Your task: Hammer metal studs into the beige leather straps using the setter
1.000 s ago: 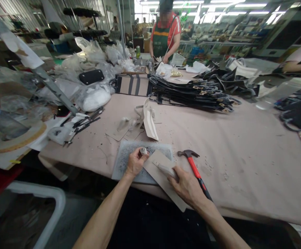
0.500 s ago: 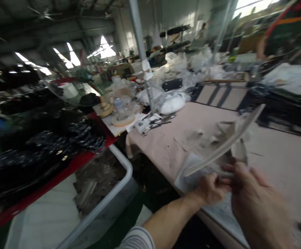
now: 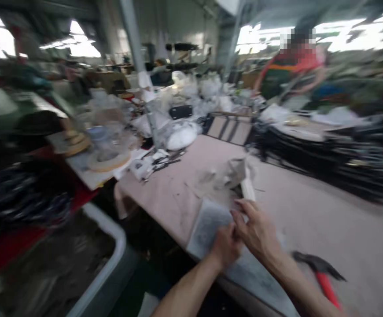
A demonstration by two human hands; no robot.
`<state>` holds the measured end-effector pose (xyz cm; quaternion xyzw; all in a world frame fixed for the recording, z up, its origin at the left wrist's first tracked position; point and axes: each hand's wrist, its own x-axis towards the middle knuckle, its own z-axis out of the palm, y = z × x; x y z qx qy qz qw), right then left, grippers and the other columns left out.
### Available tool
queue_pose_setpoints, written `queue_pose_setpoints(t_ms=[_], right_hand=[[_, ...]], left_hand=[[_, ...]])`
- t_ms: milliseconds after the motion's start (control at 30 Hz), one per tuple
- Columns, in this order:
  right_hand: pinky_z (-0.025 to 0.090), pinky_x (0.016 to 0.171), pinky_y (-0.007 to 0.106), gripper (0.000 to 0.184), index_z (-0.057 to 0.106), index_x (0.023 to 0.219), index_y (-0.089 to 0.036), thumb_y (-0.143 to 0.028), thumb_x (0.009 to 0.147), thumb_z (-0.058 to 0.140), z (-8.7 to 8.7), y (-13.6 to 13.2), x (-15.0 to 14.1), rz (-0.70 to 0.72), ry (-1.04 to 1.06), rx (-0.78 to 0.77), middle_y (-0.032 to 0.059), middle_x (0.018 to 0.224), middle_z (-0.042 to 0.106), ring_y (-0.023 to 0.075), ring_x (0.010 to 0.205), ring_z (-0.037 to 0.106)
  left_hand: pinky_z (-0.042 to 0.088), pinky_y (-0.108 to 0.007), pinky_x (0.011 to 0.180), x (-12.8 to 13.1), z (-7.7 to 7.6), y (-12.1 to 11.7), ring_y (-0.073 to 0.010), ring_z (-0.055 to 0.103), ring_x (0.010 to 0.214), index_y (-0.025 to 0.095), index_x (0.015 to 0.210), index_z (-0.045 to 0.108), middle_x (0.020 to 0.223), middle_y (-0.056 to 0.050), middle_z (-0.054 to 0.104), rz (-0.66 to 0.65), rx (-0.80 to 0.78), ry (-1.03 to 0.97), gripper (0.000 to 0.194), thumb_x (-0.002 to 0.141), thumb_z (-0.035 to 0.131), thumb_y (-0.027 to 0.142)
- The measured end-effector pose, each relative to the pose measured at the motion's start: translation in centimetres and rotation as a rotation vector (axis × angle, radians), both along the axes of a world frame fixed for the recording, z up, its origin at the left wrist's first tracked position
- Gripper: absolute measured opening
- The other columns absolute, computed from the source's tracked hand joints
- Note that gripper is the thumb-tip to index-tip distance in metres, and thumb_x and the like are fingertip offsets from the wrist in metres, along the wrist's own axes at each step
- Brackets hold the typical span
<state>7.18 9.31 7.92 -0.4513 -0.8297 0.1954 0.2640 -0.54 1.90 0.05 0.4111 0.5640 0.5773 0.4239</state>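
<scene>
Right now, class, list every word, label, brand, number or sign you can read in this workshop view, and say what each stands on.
None can be read.
Green apron: too blurred for any print to be read.
Hammer, grey board: no lettering can be made out.

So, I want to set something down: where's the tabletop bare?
Bare cloth shows between the claw hammer and black stack; less between grey board and dark strips. Crowded: around the left hand, right hand and plastic bags.
</scene>
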Motion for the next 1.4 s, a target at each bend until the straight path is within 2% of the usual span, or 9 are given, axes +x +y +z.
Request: queue_pose_setpoints(t_ms=[167, 367, 533, 633, 800, 967, 1133, 1267, 1400], right_hand=[[0.043, 0.102, 0.044, 0.047, 0.053, 0.13, -0.007, -0.034, 0.091, 0.05, -0.2, 6.6, 5.2, -0.353, -0.246, 0.102, 0.0203, 0.128, 0.056, 0.032, 0.118, 0.055], [0.046, 0.094, 0.038, 0.067, 0.047, 0.135, -0.011, -0.055, 0.087, 0.061, -2.6, 7.9, 3.2, -0.3, -0.377, -0.157, 0.0185, 0.125, 0.059, 0.0296, 0.114, 0.059], [0.046, 0.087, 0.038, 0.019, 0.06, 0.105, -0.011, -0.021, 0.091, 0.051, -2.8, 8.9, 0.5, -0.332, -0.415, -0.203, 0.0197, 0.105, 0.067, 0.0285, 0.101, 0.065], [0.048, 0.081, 0.036, 0.023, 0.061, 0.092, -0.011, -0.015, 0.092, 0.038, -0.7, 9.3, 2.9, -0.4, -0.32, -0.261, 0.0202, 0.094, 0.068, 0.0272, 0.093, 0.067], [0.048, 0.057, 0.027, 0.034, 0.055, 0.091, -0.016, -0.036, 0.095, 0.027, 0.9, 3.0, 10.7, -0.381, -0.026, -0.478, 0.0074, 0.077, 0.065, 0.0179, 0.068, 0.063], [0.041, 0.045, 0.029, 0.052, 0.045, 0.125, -0.016, -0.05, 0.085, 0.047, -5.6, -10.0, 14.5, -0.45, 0.38, -0.841, -0.0026, 0.067, 0.057, 0.0188, 0.052, 0.057], [0.048, 0.071, 0.042, 0.059, 0.033, 0.146, -0.014, -0.041, 0.094, 0.038, -8.4, -15.7, 14.9, -0.504, -0.064, -0.583, 0.0018, 0.07, 0.064, 0.0273, 0.071, 0.065], [0.051, 0.073, 0.041, 0.049, 0.047, 0.136, -0.018, -0.046, 0.096, 0.043, -5.2, -11.7, 14.3, -0.59, -0.108, -0.292, 0.0117, 0.1, 0.068, 0.0281, 0.084, 0.067], [0.052, 0.091, 0.041, 0.061, 0.04, 0.144, -0.018, -0.044, 0.091, 0.058, -2.4, -5.7, 11.9, -0.403, -0.034, -0.116, 0.0162, 0.141, 0.049, 0.029, 0.113, 0.06]], left_hand=[[0.047, -0.03, 0.072, -0.2, -2.4, 2.2, -0.0195, 0.06, 0.076, 0.02, 0.095, 0.063, 0.081, -0.003, 0.067, -0.152, 0.006, 0.051, 0.015, 0.082, 0.063, 0.028], [0.048, -0.03, 0.072, -0.3, -2.6, 1.8, -0.0211, 0.063, 0.078, 0.02, 0.099, 0.064, 0.084, -0.005, 0.069, -0.138, -0.003, 0.091, 0.019, 0.084, 0.063, 0.032], [0.05, -0.029, 0.072, -0.4, -2.4, 2.1, -0.021, 0.065, 0.077, 0.02, 0.096, 0.065, 0.082, -0.004, 0.07, -0.128, 0.005, 0.086, 0.016, 0.084, 0.063, 0.031], [0.052, -0.03, 0.075, -0.4, -2.5, 2.1, -0.0215, 0.066, 0.08, 0.02, 0.096, 0.066, 0.085, -0.005, 0.072, -0.116, 0.015, 0.069, 0.018, 0.084, 0.064, 0.033], [0.054, -0.031, 0.081, -0.7, -2.8, 2.0, -0.0223, 0.069, 0.085, 0.018, 0.103, 0.066, 0.092, -0.007, 0.075, -0.097, 0.017, -0.033, 0.03, 0.084, 0.068, 0.042], [0.054, -0.031, 0.09, -1.3, -2.5, 1.9, -0.0211, 0.07, 0.092, 0.019, 0.106, 0.064, 0.098, -0.005, 0.075, 0.065, 0.006, -0.194, 0.036, 0.083, 0.071, 0.046], [0.055, -0.031, 0.087, 0.3, -0.7, 4.2, -0.0199, 0.071, 0.089, 0.017, 0.107, 0.064, 0.096, -0.007, 0.075, -0.033, 0.059, -0.222, 0.041, 0.078, 0.078, 0.043], [0.055, -0.03, 0.084, 2.3, 0.5, 7.5, -0.0176, 0.07, 0.086, 0.017, 0.104, 0.065, 0.092, -0.007, 0.075, -0.064, 0.068, -0.255, 0.044, 0.073, 0.081, 0.044], [0.055, -0.029, 0.081, 3.3, 0.7, 9.6, -0.0159, 0.07, 0.082, 0.016, 0.102, 0.066, 0.091, -0.005, 0.074, -0.041, 0.101, -0.248, 0.044, 0.072, 0.081, 0.045]])
